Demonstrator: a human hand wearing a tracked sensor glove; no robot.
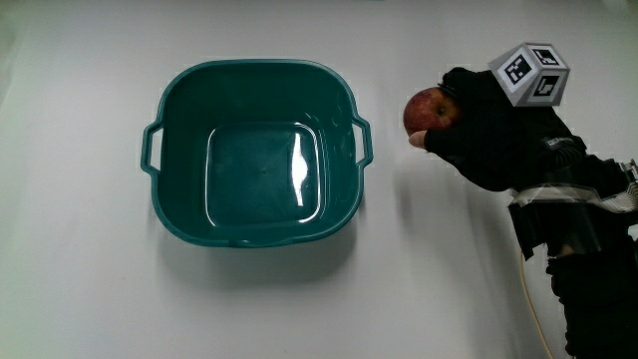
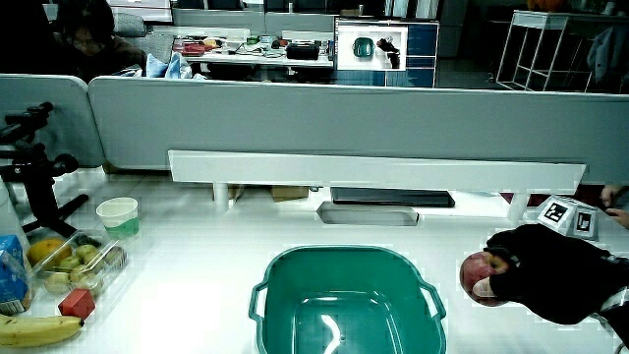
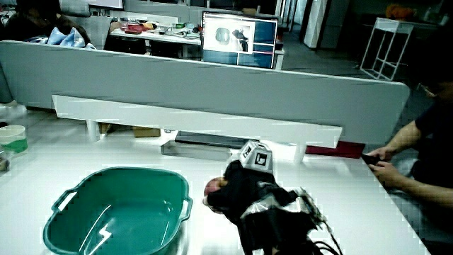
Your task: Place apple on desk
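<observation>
A red apple (image 1: 429,111) is held in the gloved hand (image 1: 461,130), whose fingers curl around it just beside the handle of the teal basin (image 1: 181,214). The patterned cube (image 1: 529,74) sits on the back of the hand. In both side views the apple (image 2: 479,277) (image 3: 213,188) shows in the hand (image 2: 536,275) (image 3: 241,191) next to the basin (image 2: 282,275) (image 3: 60,227), above the white table. I cannot see whether the apple touches the table.
The basin holds nothing. In a side view a banana (image 2: 37,331), a clear box of fruit (image 2: 74,265) and a white cup (image 2: 119,215) lie near the table's edge. A long white shelf (image 2: 373,172) runs along the low partition.
</observation>
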